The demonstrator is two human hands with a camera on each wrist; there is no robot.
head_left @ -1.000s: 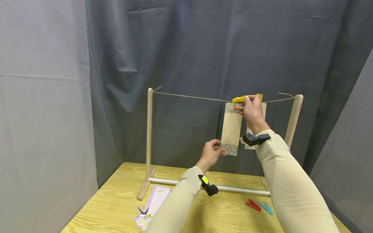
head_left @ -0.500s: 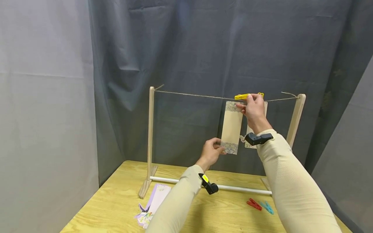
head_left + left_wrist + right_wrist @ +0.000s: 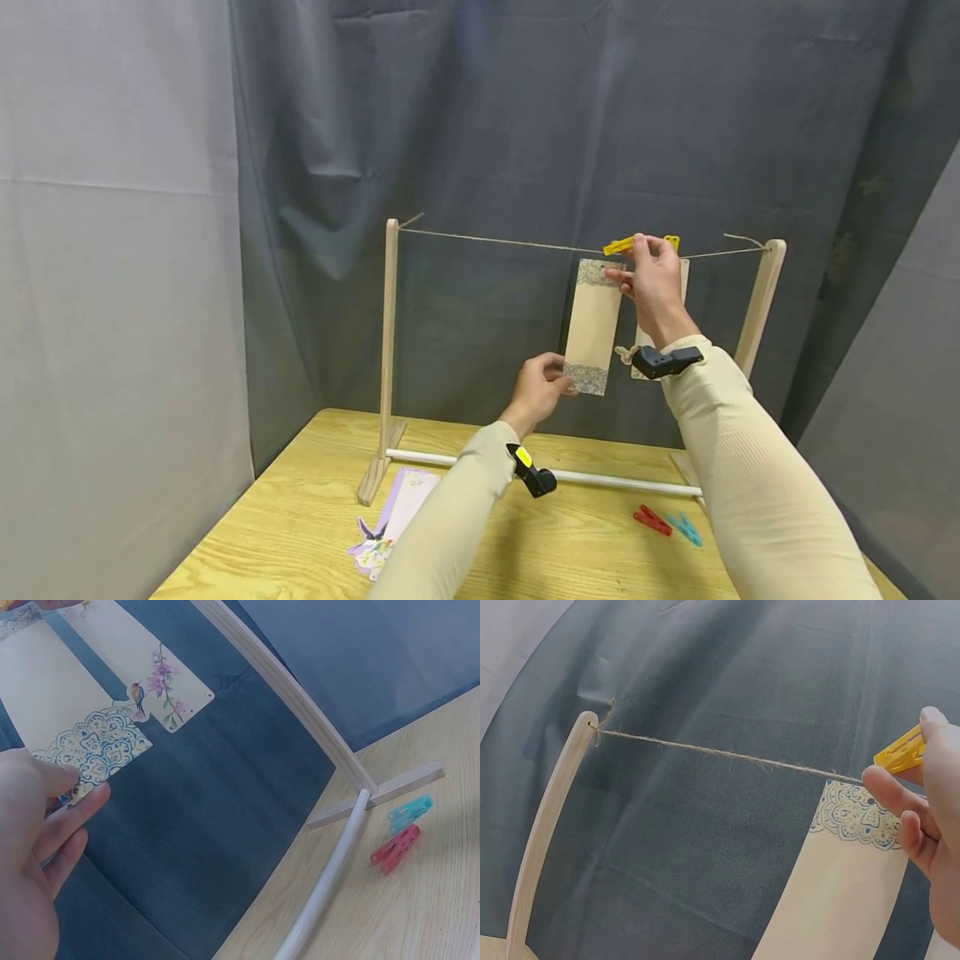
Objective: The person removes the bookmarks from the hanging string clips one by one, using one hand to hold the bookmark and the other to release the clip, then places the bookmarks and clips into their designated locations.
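Note:
A long cream card (image 3: 592, 321) with blue lace-patterned ends hangs upright just at the twine line (image 3: 495, 240). My left hand (image 3: 537, 390) pinches its lower left corner between thumb and fingers. At its top right, my right hand (image 3: 657, 287) holds a yellow clothespin (image 3: 901, 752) at line height, while other fingers of that hand touch the card's upper band. Whether the clothespin's tips are around the twine is hidden by the fingers. Another yellow piece (image 3: 672, 242) shows just past the right hand, above a second card (image 3: 171, 686) printed with a bird and pink flowers.
A wooden post (image 3: 388, 333) and a right post (image 3: 759, 308) carry the twine, joined below by a white bar (image 3: 630, 482). Red (image 3: 652, 521) and blue clothespins (image 3: 685, 528) lie at the table's right. Purple-edged floral cards (image 3: 397, 517) lie at left.
The yellow clothespin in my right hand tilts more than half a second ago, its left end lower. The cream card and my left hand have shifted slightly left.

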